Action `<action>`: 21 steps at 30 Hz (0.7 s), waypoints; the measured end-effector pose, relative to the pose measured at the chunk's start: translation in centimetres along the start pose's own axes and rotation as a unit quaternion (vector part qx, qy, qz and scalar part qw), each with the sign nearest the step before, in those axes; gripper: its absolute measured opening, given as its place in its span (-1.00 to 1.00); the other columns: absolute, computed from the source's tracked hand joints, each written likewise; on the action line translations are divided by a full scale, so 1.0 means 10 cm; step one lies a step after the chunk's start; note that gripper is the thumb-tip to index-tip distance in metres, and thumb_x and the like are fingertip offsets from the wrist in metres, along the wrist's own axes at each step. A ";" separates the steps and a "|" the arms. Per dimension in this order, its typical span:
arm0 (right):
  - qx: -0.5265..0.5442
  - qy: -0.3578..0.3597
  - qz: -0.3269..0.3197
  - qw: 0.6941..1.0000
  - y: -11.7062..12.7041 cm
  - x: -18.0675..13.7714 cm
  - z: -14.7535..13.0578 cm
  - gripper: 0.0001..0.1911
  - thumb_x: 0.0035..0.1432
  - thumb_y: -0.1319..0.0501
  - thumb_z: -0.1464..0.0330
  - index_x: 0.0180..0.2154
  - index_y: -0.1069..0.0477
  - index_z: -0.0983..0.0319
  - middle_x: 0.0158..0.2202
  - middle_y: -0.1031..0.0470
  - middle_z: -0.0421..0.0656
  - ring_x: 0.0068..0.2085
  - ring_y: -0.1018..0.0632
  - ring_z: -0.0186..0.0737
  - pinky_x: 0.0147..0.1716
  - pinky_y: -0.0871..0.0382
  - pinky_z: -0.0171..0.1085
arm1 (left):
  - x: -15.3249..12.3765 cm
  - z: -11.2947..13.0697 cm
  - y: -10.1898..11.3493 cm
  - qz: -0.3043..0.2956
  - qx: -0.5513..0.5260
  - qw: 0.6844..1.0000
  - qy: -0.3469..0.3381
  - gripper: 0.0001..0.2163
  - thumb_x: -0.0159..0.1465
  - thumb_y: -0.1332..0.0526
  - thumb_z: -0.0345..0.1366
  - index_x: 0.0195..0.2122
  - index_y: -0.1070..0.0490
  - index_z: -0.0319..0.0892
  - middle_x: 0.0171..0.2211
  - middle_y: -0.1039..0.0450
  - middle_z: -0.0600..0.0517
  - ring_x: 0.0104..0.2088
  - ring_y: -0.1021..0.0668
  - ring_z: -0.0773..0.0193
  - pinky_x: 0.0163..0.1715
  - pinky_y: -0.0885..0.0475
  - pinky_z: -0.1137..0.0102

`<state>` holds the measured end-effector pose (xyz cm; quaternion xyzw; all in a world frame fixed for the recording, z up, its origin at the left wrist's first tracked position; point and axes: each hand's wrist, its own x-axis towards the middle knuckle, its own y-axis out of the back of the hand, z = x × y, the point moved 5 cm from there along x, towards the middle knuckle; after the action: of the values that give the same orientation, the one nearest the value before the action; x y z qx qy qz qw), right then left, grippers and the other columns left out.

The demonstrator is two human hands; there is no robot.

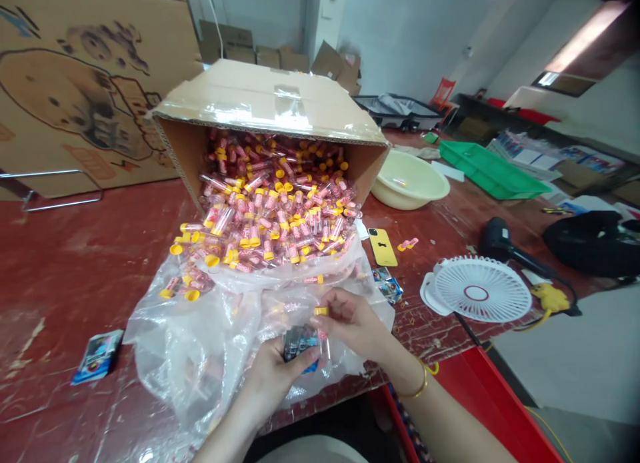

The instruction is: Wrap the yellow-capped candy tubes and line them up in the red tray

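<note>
My left hand (273, 373) is closed around a small dark printed packet (299, 341) near the table's front edge. My right hand (350, 320) pinches a clear tube with a yellow cap (323, 326) and holds it upright against the packet. Both hands hover over a crumpled clear plastic bag (200, 343). Behind them a cardboard box (265, 106) lies on its side, spilling several yellow-capped tubes (270, 210) onto the bag.
A blue packet (97, 356) lies at the left on the red table (75, 263). To the right are a yellow phone (383, 246), small packets (387, 284), a white fan (480, 290), a cream basin (410, 178), a green tray (493, 172) and a black hair dryer (505, 246).
</note>
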<state>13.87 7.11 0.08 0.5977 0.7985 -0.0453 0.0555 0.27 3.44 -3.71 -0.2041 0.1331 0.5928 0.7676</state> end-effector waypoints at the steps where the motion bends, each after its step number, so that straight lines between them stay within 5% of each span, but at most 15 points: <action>1: 0.010 -0.005 0.004 1.000 0.00 0.00 0.03 -0.67 -0.08 -0.36 0.18 -0.42 -0.27 0.21 -0.54 -0.35 -0.30 -0.52 -0.38 -0.40 -0.50 -0.29 -0.35 | -0.01 0.01 0.00 -0.006 0.006 1.000 0.002 -0.80 0.02 -0.33 -0.13 -0.54 -0.53 -0.17 -0.59 -0.51 0.05 -0.55 -0.46 0.27 -0.48 -0.32 0.43; 4: 0.009 0.000 0.008 1.000 0.07 -0.01 0.05 -0.69 -0.06 -0.35 0.19 -0.40 -0.28 0.20 -0.51 -0.37 -0.28 -0.49 -0.41 -0.36 -0.47 -0.32 -0.32 | -0.03 0.02 0.03 -0.007 -0.016 1.000 0.015 -0.82 0.01 -0.35 -0.16 -0.56 -0.54 -0.16 -0.62 -0.47 0.08 -0.57 -0.43 0.29 -0.51 -0.32 0.43; 9: -0.167 0.163 0.152 0.960 0.35 -0.08 -0.26 -0.84 0.04 -0.29 0.27 -0.34 -0.34 0.16 -0.37 -0.44 -0.19 -0.33 -0.42 -0.26 -0.29 -0.32 -0.23 | -0.01 0.03 0.06 0.024 -0.062 0.998 0.013 -0.84 -0.13 -0.44 -0.25 -0.63 -0.52 -0.18 -0.67 -0.44 0.10 -0.60 -0.41 0.31 -0.55 -0.32 0.44; 13: -0.236 0.217 0.086 0.943 0.27 -0.06 -0.44 -0.87 0.08 -0.26 0.30 -0.31 -0.35 0.15 -0.35 -0.45 -0.18 -0.29 -0.44 -0.24 -0.24 -0.32 -0.22 | 0.01 0.00 0.06 0.026 -0.053 0.998 0.012 -0.84 -0.14 -0.45 -0.25 -0.62 -0.52 -0.19 -0.68 -0.41 0.12 -0.61 -0.39 0.32 -0.57 -0.31 0.46; 16: -0.207 0.190 0.052 0.958 0.20 0.01 -0.39 -0.85 0.05 -0.28 0.28 -0.34 -0.36 0.15 -0.36 -0.45 -0.20 -0.30 -0.45 -0.26 -0.25 -0.33 -0.24 | 0.00 0.00 0.05 0.025 -0.052 0.998 0.011 -0.83 -0.12 -0.45 -0.24 -0.56 -0.55 -0.21 -0.66 -0.45 0.09 -0.60 -0.43 0.31 -0.56 -0.35 0.45; 21: 0.015 0.069 0.086 0.994 0.17 0.09 0.02 -0.70 -0.08 -0.37 0.20 -0.42 -0.31 0.18 -0.48 -0.41 -0.25 -0.45 -0.41 -0.33 -0.42 -0.30 -0.31 | -0.06 0.00 -0.04 0.032 -0.131 0.989 0.058 -0.72 -0.05 -0.40 -0.13 -0.40 -0.57 -0.23 -0.48 -0.59 -0.07 -0.43 -0.58 0.13 -0.47 -0.48 0.34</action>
<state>15.26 8.41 -0.23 0.6664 0.7455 -0.0112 -0.0051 0.52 2.81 -3.34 -0.3326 0.1052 0.6166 0.7058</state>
